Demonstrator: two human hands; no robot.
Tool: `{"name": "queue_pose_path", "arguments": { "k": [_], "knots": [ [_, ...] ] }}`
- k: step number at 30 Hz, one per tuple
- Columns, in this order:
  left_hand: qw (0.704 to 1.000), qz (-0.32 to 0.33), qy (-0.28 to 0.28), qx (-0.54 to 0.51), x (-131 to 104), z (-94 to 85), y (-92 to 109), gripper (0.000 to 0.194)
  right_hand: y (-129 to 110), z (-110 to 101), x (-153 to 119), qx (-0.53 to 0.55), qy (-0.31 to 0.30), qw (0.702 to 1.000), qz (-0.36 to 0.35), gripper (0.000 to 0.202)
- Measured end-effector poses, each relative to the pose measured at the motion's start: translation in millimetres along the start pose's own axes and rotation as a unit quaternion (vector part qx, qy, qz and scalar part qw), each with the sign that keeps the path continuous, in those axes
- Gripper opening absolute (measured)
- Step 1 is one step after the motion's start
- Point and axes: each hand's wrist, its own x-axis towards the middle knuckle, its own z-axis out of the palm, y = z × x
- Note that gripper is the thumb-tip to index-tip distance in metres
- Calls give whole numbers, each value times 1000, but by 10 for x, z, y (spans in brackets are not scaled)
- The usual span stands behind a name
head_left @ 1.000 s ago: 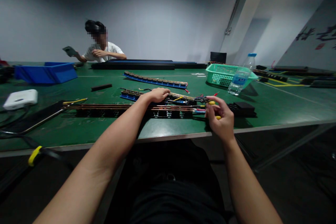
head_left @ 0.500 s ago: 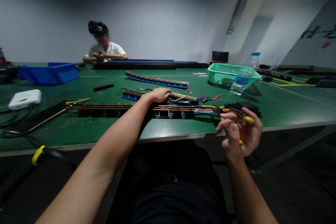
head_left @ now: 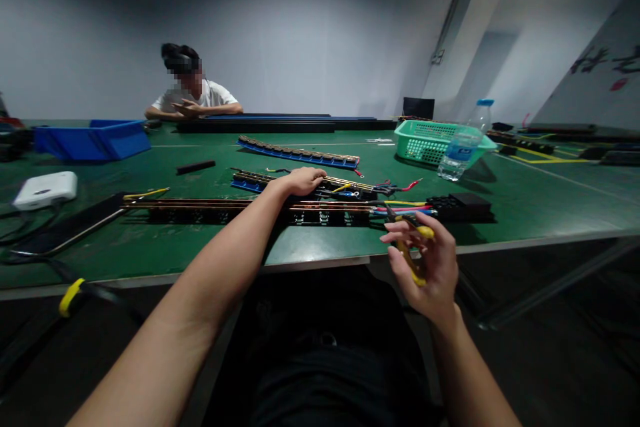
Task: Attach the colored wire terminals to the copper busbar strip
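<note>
My right hand [head_left: 433, 267] holds pliers with yellow handles [head_left: 414, 265], their handles spread apart. The dark jaws are near the coloured wires [head_left: 407, 204] at the right end of a long black strip with copper bars [head_left: 225, 204]; whether they touch a wire I cannot tell. Those wires run to a black block [head_left: 463, 207]. My left hand [head_left: 303, 181] lies over a shorter blue-based strip with metal bars [head_left: 250, 180], fingers curled over its far side. Loose wires with ring terminals [head_left: 350, 194] lie to the right of that hand.
Farther back lie another blue strip [head_left: 300, 152] and a short black bar [head_left: 196, 167]. A green basket [head_left: 425, 140] and water bottle [head_left: 457, 153] stand right; a blue bin [head_left: 95, 140] and white box [head_left: 46, 189] left. A person [head_left: 193, 97] sits across the table [head_left: 540, 200].
My right hand has moved left with the pliers, from beside the black block to nearer the strip's wire end. My left hand has stayed in place.
</note>
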Motion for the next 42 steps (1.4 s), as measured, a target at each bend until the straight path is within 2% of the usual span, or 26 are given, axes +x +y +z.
{"name": "queue_pose_path", "arguments": {
  "k": [6,9,13,15,17,20,23,27,31,34,38,42],
  "knots": [
    [1000,5,4,3,14,13,-22,42,69,42,-48,-42,-82,996,13,56],
    [1000,6,7,3,15,17,-23,42,48,94,-24,-93,-133,987,-7,51],
    [1000,1,5,3,12,16,-12,44,23,90,64,-153,-220,961,-70,57],
    [1000,0,5,2,9,12,-6,44,7,51,111,-168,-268,945,-78,62],
    [1000,0,5,1,6,9,-2,44,-19,10,147,-177,-307,933,-57,67],
    [1000,-1,4,3,8,8,-3,45,-77,-26,172,-163,-329,930,9,65],
    [1000,-3,2,6,16,11,-10,44,-136,-26,162,-91,-305,945,81,55],
    [1000,-1,0,5,25,14,-18,43,-180,30,127,63,-212,963,154,47],
    [1000,3,4,5,26,17,-22,43,-185,128,127,188,-120,940,259,29],
    [1000,3,5,5,26,20,-28,43,-180,193,146,247,-36,913,323,28],
    [1000,4,6,4,26,22,-36,43,-188,230,171,308,63,891,328,26],
    [1000,4,5,7,33,25,-41,44,-209,226,187,327,106,888,305,20]
  ]
}}
